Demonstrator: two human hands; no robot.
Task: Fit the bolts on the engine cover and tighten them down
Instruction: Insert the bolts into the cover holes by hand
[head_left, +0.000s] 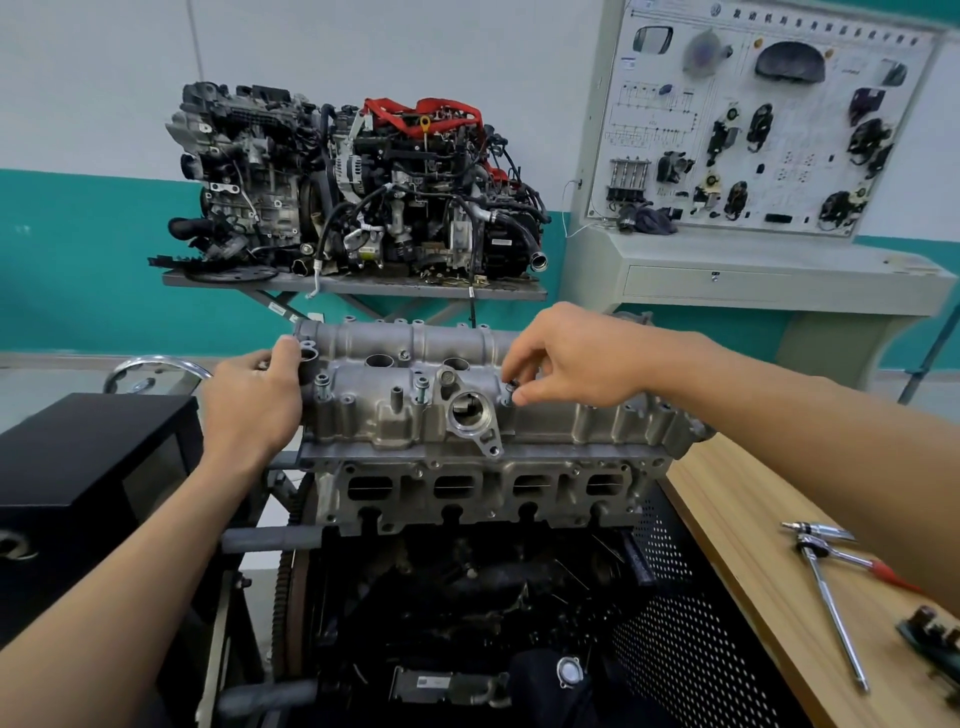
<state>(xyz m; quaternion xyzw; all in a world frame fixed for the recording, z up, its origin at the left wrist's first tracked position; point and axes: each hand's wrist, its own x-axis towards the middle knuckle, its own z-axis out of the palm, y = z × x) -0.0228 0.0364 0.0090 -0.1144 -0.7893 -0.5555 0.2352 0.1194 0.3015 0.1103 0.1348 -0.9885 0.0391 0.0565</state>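
The grey aluminium engine cover (550, 421) sits on top of an engine block on a stand in the middle of the view. My left hand (254, 400) grips the cover's left end, thumb over its top edge. My right hand (561, 358) reaches from the right and pinches a bolt (511, 388) between thumb and fingers; the bolt stands upright in a hole on the cover's front edge. Two more bolts stand partly raised in the cover, one at the left (323, 385) and one near the middle (421, 388).
A wooden bench (753, 561) at the right carries a ratchet wrench (831, 597) and a red-handled tool (883, 571). A black box (88, 452) stands left of the engine. Two other engines (353, 187) rest on a table behind, beside a display board (753, 119).
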